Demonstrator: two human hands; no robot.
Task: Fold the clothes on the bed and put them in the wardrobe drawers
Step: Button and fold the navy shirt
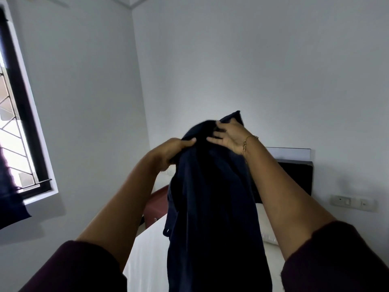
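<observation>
A dark navy garment [212, 207] hangs in front of me, raised high above the bed [147, 249]. My left hand [172, 151] grips its upper left edge, thumb over the cloth. My right hand [229, 135] is at the top right of the garment, fingers spread against the fabric and a corner sticking up behind it. The garment's lower part runs out of the bottom of the view. The wardrobe is not in view.
The bed has a white sheet, a white pillow [265, 224] and a dark headboard [294, 178]. A reddish-brown piece of furniture [156, 202] stands in the corner. A window [19, 131] with a dark curtain [10, 203] is on the left wall, a switch plate [351, 202] on the right.
</observation>
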